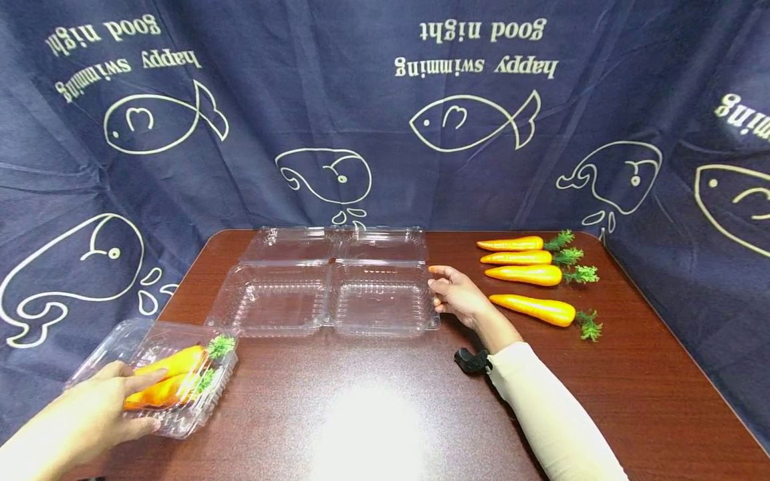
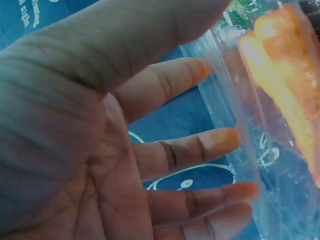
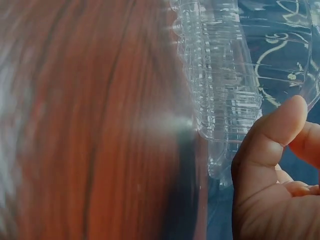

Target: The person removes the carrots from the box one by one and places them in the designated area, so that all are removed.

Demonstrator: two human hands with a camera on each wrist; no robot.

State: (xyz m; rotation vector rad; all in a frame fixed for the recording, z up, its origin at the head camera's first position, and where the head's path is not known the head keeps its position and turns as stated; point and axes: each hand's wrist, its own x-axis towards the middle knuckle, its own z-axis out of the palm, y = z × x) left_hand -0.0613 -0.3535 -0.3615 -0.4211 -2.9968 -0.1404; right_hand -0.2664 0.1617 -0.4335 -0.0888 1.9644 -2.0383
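Observation:
My left hand [image 1: 99, 411] lies over a closed clear plastic clamshell box [image 1: 207, 407] at the front left. Two orange carrots [image 1: 171, 377] with green tops show inside it. In the left wrist view my fingers are spread and nearly straight, their tips right at the box's side. My right hand [image 1: 460, 297] is at the right edge of an open clear clamshell box [image 1: 385, 297], fingers loosely bent. In the right wrist view, the thumb [image 3: 292, 112] lies close to that box's rim.
Another open clamshell box [image 1: 279, 300] stands left of the first, lids toward the curtain. Several loose carrots [image 1: 526, 274] lie at the right, tops pointing right. A dark blue patterned curtain [image 1: 385, 187] surrounds the brown table [image 1: 289, 401]. A black band [image 1: 470, 361] is on my right wrist.

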